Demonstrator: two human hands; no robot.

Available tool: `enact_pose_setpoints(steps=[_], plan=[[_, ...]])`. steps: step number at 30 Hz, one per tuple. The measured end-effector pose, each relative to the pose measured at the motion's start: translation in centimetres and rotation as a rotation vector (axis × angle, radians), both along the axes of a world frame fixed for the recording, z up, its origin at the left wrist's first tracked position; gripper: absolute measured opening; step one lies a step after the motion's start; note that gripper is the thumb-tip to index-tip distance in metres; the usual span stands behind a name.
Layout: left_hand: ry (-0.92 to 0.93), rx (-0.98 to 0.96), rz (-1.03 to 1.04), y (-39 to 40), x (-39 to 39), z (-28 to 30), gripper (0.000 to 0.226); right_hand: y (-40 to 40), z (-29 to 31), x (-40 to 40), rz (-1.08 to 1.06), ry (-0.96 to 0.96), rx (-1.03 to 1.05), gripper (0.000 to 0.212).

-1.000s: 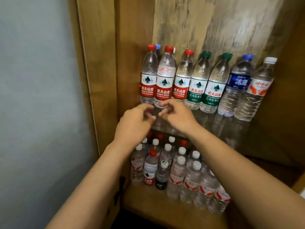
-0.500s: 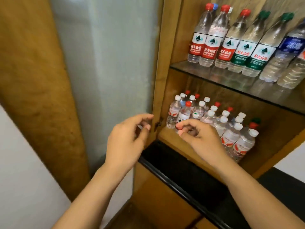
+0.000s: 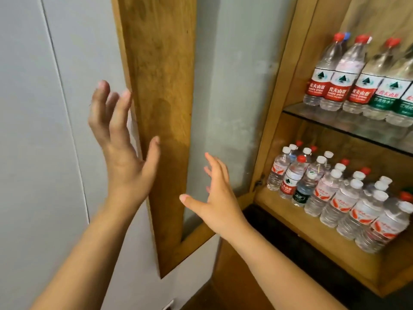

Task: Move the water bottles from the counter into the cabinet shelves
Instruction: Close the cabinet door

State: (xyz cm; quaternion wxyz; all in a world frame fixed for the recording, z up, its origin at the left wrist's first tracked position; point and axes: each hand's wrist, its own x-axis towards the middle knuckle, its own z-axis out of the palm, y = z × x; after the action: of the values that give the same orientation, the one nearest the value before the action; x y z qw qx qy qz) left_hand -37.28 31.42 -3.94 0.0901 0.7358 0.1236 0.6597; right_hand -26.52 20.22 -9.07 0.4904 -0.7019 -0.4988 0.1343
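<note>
Tall water bottles (image 3: 339, 77) with red and green labels stand in a row on the glass shelf (image 3: 312, 117) at the upper right. Several small bottles (image 3: 335, 193) crowd the wooden shelf (image 3: 297, 222) below. The cabinet's wood-framed glass door (image 3: 161, 108) hangs open on the left. My left hand (image 3: 118, 139) is spread at the door frame's outer edge, fingers straight, holding nothing. My right hand (image 3: 214, 193) is spread in front of the door's glass pane, also holding nothing.
A pale grey wall (image 3: 44, 153) lies behind the open door. A black counter edge (image 3: 290, 247) runs under the lower shelf. The cabinet's wooden side post (image 3: 277, 108) carries a hinge near the lower shelf.
The view has swung left, away from the shelves toward the open door. Both hands have gone from curled fingers near the shelves to spread fingers at the door.
</note>
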Motion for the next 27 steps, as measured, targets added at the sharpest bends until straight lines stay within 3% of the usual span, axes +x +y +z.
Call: enact_pose_setpoints(steps=[3,5,9,12,19,23,27], plan=[[-0.067,-0.388,-0.435,0.4,-0.1,0.5,0.087,1.7,-0.3,-2.4,0.028,-0.057,0.078,0.105],[-0.154,-0.582,-0.606,0.5,0.0,0.8,0.087,2.6,-0.6,-3.5,0.019,-0.102,0.086,0.109],[-0.179,-0.684,-0.701,0.8,-0.4,1.2,0.058,3.2,-0.9,-4.5,-0.017,-0.168,0.087,0.114],[-0.171,-0.710,-0.774,-0.5,-0.9,1.1,0.055,2.8,-1.3,-4.7,-0.049,-0.183,0.123,0.116],[-0.019,-0.563,-0.928,-5.7,-0.2,0.2,0.059,-2.0,-3.7,-5.1,-0.233,-0.092,0.308,0.106],[0.124,-0.213,-0.897,-8.2,2.4,0.9,0.064,-6.8,-4.5,-3.5,-0.328,-0.029,0.274,0.107],[0.206,0.032,-0.966,-10.9,7.0,2.1,0.094,-11.2,-4.4,-2.4,-0.436,0.061,0.253,0.090]])
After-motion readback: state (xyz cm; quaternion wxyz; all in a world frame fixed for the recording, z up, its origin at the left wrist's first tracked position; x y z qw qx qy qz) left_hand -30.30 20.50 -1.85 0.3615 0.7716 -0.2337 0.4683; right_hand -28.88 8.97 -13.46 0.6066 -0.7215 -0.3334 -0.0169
